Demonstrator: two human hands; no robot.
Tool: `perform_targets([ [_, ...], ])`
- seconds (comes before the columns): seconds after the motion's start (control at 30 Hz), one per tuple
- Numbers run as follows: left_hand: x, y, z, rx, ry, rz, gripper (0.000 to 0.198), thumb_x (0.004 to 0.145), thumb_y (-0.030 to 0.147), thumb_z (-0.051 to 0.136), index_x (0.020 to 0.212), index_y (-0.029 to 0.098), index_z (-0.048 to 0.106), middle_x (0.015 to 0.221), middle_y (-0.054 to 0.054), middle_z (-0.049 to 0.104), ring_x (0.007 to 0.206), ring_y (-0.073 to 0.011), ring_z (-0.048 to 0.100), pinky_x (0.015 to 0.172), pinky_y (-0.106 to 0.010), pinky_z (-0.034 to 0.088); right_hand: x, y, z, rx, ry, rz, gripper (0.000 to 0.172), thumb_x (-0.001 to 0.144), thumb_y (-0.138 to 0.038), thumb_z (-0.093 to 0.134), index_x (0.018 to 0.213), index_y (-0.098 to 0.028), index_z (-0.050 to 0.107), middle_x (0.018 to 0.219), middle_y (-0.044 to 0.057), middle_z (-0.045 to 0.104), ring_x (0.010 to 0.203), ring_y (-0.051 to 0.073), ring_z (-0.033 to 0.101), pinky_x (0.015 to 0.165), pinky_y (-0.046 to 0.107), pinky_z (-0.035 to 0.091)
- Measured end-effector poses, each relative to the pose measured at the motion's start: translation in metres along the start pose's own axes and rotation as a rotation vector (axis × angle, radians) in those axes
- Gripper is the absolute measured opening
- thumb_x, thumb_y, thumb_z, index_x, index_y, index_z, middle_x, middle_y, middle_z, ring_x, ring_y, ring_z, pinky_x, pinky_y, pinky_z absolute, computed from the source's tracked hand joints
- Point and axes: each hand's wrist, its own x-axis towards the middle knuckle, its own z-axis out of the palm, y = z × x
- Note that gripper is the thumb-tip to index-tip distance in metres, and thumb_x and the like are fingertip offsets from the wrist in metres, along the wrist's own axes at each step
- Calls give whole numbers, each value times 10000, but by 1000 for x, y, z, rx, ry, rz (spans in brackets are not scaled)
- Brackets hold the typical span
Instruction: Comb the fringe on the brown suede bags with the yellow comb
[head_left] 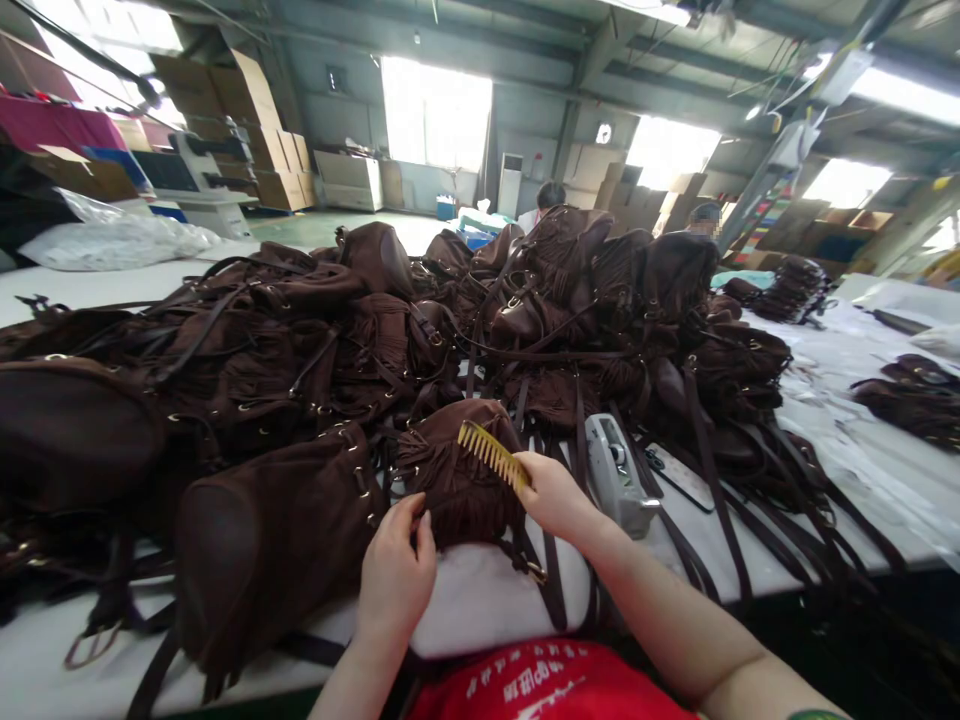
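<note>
In my right hand (553, 493) is a yellow wide-toothed comb (491, 452), gripped at its near end. Its teeth lie over a dark brown fringed bag (450, 460) in front of me. My left hand (399, 560) is at the lower left edge of that bag, thumb and fingers bent close together; whether fringe is pinched between them I cannot make out. Beside my left hand another brown bag (277, 540) lies on its side, its rounded base toward the left.
A large heap of brown bags (360, 340) with loose straps covers the white table (480, 600). Right of my hand lie a grey tape dispenser (619, 475) and a phone (679, 475). Clear plastic (112, 235) sits at the far left. People are behind the heap.
</note>
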Motion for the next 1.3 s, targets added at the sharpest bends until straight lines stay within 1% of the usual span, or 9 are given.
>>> perform_targets([
  [0.1,-23,4,12,19,5,-34,365,863,323,416,1125,108,549,1116,-174,597,1062,-306,573,918,-489,484,-24,1,-9,-12,104,-59,175,790,-138,502,891,-198,631,876,58,644,803,194,560,701,278,412],
  [0.23,-56,7,40,8,72,-86,466,858,377,435,1242,114,468,1326,-206,427,1246,-355,423,1000,-554,405,-39,23,-9,96,106,51,175,861,-300,511,874,-196,651,845,55,633,766,185,559,673,278,421],
  [0.3,-63,4,55,-85,82,-148,476,845,399,458,1256,158,461,1345,-183,404,1253,-346,418,999,-550,410,-37,36,-3,229,39,165,254,855,-405,529,903,-194,661,672,20,587,609,153,531,554,254,400],
  [0.43,-50,-12,69,-375,110,-321,493,766,480,552,1141,160,536,1200,-161,504,1049,-294,575,881,-470,514,-21,50,13,580,-217,323,418,820,-527,530,1005,-167,635,405,-98,331,327,74,289,348,199,206],
  [0.53,-35,-20,67,-518,62,-442,486,698,531,601,980,136,582,1000,-133,597,864,-265,631,778,-430,545,-5,49,23,696,-354,349,451,784,-535,572,1012,-150,626,398,-106,359,303,55,278,314,180,148],
  [0.67,-33,-13,64,-567,64,-523,531,680,552,593,995,126,553,870,-104,625,735,-244,636,692,-410,546,12,44,31,760,-481,374,427,770,-503,604,997,-142,631,409,-103,378,301,40,287,302,166,122],
  [0.83,-43,-1,76,-439,175,-441,469,755,476,536,1059,119,533,1024,-153,588,852,-259,624,752,-437,541,24,40,39,763,-588,437,349,812,-423,555,987,-132,633,395,-97,391,288,38,270,295,158,128],
  [1.03,-45,15,86,-104,77,-149,363,870,265,403,1159,66,496,1143,-209,542,1111,-309,525,948,-505,444,30,37,47,719,-668,398,314,818,-397,547,925,-121,653,362,-104,356,285,41,246,302,162,151],
  [1.3,-53,38,76,264,-119,-73,459,859,129,422,1313,62,417,1304,-203,473,1175,-299,495,975,-440,429,38,35,55,697,-782,327,313,816,-408,578,813,-109,669,398,-84,404,302,30,282,304,162,165],
])
